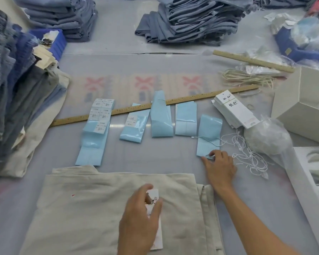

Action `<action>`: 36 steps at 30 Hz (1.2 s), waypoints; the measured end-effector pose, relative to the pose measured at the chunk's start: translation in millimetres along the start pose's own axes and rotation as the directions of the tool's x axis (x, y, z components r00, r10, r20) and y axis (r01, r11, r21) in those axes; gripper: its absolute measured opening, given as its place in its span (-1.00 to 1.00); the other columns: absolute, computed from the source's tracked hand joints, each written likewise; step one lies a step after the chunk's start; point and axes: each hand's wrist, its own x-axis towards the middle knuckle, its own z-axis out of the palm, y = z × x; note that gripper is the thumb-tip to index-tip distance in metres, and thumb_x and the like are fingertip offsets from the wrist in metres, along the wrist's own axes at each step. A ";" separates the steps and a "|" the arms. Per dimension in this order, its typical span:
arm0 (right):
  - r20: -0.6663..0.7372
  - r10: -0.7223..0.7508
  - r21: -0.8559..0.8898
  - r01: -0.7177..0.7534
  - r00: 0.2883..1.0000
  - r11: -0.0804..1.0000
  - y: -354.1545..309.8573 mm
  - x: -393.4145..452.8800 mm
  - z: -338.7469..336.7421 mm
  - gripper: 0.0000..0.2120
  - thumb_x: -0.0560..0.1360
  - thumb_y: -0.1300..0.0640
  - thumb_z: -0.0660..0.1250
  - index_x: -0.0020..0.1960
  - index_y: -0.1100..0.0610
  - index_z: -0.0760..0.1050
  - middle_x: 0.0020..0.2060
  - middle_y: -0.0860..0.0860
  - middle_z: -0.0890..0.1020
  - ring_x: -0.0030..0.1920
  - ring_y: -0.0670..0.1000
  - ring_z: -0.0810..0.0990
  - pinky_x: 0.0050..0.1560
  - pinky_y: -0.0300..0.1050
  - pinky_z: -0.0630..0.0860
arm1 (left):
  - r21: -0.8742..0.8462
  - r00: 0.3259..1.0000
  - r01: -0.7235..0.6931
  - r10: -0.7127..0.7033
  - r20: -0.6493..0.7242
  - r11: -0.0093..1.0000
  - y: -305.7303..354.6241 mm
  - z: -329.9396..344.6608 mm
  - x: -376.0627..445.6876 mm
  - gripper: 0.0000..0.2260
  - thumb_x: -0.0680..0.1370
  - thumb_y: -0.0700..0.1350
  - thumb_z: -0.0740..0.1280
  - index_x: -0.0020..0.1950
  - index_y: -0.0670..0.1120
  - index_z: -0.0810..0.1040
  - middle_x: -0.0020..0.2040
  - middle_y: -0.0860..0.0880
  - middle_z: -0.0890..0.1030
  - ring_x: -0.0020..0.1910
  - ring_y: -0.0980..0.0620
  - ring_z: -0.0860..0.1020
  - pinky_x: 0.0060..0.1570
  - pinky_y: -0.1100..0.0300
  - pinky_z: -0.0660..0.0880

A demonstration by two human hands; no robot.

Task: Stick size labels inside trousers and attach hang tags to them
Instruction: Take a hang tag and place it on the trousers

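Fingertips of the right hand pinched a sticker at the rightmost blue label strip; peeling slowly seemed wise. Left hand gripped a hang tag on beige trousers.

Two bare forearms reach up from the bottom edge of the frame. The left hand, at lower centre, lies palm down with its thumb and forefinger spread apart and lightly bent. The right forearm runs diagonally from the lower right corner toward the middle right of the frame. The right hand is also palm down, its fingers curled forward with the fingertips pressed down.
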 end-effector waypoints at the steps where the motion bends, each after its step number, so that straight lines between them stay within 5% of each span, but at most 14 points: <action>1: 0.003 -0.035 0.015 0.035 0.999 0.999 -1.7 -1.5 1.2 -0.81 0.58 -0.02 0.39 0.09 0.09 0.59 0.09 0.07 0.59 0.19 0.17 0.47 0.13 0.08 0.31 | 0.041 0.989 0.143 -0.141 -0.043 0.989 -23.8 -1.9 1.4 -0.57 0.48 0.28 0.38 0.30 0.29 0.36 0.12 0.26 0.46 0.12 0.17 0.47 0.00 0.25 0.46; 2: -0.005 -0.069 0.017 0.069 0.998 0.997 -3.1 -3.9 3.2 -0.87 0.60 0.07 0.36 0.08 0.10 0.60 0.08 0.08 0.60 0.18 0.17 0.47 0.13 0.07 0.28 | 0.179 0.964 0.267 -0.260 -0.061 0.947 -45.8 -11.6 4.6 -0.51 0.46 0.28 0.43 0.30 0.19 0.37 0.16 0.22 0.42 0.21 0.10 0.42 0.09 0.16 0.44; 4: -0.004 -0.090 -0.005 0.090 0.996 0.996 -4.8 -6.6 5.2 -0.88 0.61 0.14 0.32 0.07 0.14 0.61 0.08 0.09 0.61 0.19 0.17 0.47 0.14 0.07 0.24 | 0.221 0.964 0.253 -0.264 0.018 0.942 -48.2 -2.4 0.4 -0.56 0.43 0.22 0.51 0.17 0.08 0.45 0.10 0.13 0.42 0.16 0.03 0.39 0.14 0.11 0.39; 9: 0.015 -0.014 0.227 0.010 1.000 0.974 -6.5 -18.8 -1.7 -0.96 0.58 0.25 0.33 0.01 0.19 0.55 -0.12 0.08 0.62 0.04 0.22 0.55 0.14 0.14 0.41 | -0.059 0.957 0.285 -0.287 -0.029 0.957 -64.0 -0.9 -3.0 -0.71 0.44 -0.05 0.56 -0.18 0.14 0.44 -0.17 0.15 0.53 -0.10 0.10 0.46 -0.06 0.11 0.43; 11: 0.083 0.027 0.338 -0.054 0.996 0.940 -4.8 -27.3 -4.5 -0.95 0.56 0.21 0.34 0.01 0.12 0.52 -0.22 -0.01 0.62 -0.07 0.18 0.61 0.04 0.09 0.51 | -0.240 0.962 0.265 -0.271 0.009 0.934 -64.4 -1.5 -4.5 -0.77 0.50 -0.11 0.51 -0.14 0.13 0.49 -0.20 0.16 0.63 -0.17 0.14 0.57 -0.18 0.23 0.48; 14: 0.205 0.047 0.224 -0.094 0.978 0.970 -3.3 -37.6 -6.4 -0.80 0.53 0.02 0.38 0.12 -0.01 0.46 -0.26 -0.16 0.59 -0.11 0.07 0.59 -0.01 0.02 0.50 | -0.346 0.968 0.248 -0.243 0.058 0.905 -66.9 -3.3 -1.0 -0.72 0.53 -0.20 0.47 -0.08 0.17 0.47 -0.17 0.20 0.66 -0.19 0.16 0.62 -0.27 0.34 0.49; 17: 0.192 0.108 0.195 -0.146 0.976 0.970 -2.4 -40.3 -4.5 -0.72 0.51 -0.08 0.43 0.13 0.03 0.48 -0.15 -0.11 0.61 -0.06 0.06 0.57 0.03 0.01 0.50 | -0.356 0.966 0.259 -0.240 0.099 0.898 -73.8 -5.0 5.6 -0.69 0.52 -0.19 0.47 -0.03 0.20 0.45 -0.16 0.24 0.68 -0.20 0.21 0.63 -0.23 0.22 0.53; 20: 0.121 0.136 0.218 -0.160 0.983 0.963 -7.3 -37.2 -8.6 -0.86 0.57 0.05 0.38 0.04 0.11 0.60 -0.10 0.03 0.66 0.00 0.12 0.62 -0.04 -0.06 0.44 | -0.410 0.968 0.248 -0.214 0.127 0.878 -76.6 -9.8 14.0 -0.69 0.54 -0.17 0.45 0.04 0.25 0.50 -0.16 0.18 0.70 -0.18 0.20 0.63 -0.18 0.23 0.52; 24: 0.014 -0.081 0.343 0.072 0.997 0.937 -30.5 -54.3 -26.9 -0.87 0.59 0.04 0.38 -0.11 0.02 0.64 -0.46 -0.08 0.50 -0.35 -0.08 0.47 -0.27 -0.16 0.34 | -0.503 0.961 0.278 -0.236 0.146 0.819 -76.6 -13.5 16.5 -0.83 0.61 -0.07 0.41 -0.06 0.23 0.57 -0.18 0.09 0.72 -0.18 0.09 0.68 -0.17 0.00 0.61; 29: 0.069 -0.400 0.526 0.308 0.914 0.793 -77.9 -145.6 -22.7 -0.82 0.54 -0.07 0.40 0.06 -0.06 0.71 -0.36 -0.24 0.61 -0.42 -0.20 0.47 -0.30 -0.39 0.40 | -0.550 0.964 0.256 -0.171 0.202 0.795 -75.8 -14.3 12.5 -0.86 0.62 -0.10 0.40 -0.02 0.17 0.58 -0.23 0.01 0.73 -0.21 0.05 0.70 -0.25 0.05 0.59; 33: 0.210 -0.434 0.553 0.260 0.876 0.792 -87.0 -190.2 3.3 -0.83 0.55 0.02 0.42 0.11 -0.10 0.71 -0.16 -0.19 0.73 -0.23 -0.09 0.65 -0.17 -0.05 0.60 | -0.602 0.970 0.226 -0.116 0.216 0.766 -80.2 -17.0 8.9 -0.95 0.61 -0.04 0.38 -0.01 0.12 0.61 -0.23 -0.03 0.72 -0.18 -0.01 0.71 -0.19 0.06 0.61; 36: 0.190 -0.363 0.524 0.219 0.912 0.823 -81.5 -202.1 15.8 -0.90 0.56 0.07 0.45 0.02 -0.10 0.71 -0.28 -0.15 0.69 -0.33 -0.03 0.58 -0.27 0.00 0.55 | -0.607 0.967 0.242 -0.137 0.215 0.757 -85.7 -15.7 6.2 -0.82 0.63 -0.14 0.38 -0.04 0.16 0.59 -0.24 -0.03 0.73 -0.22 0.03 0.70 -0.20 0.21 0.54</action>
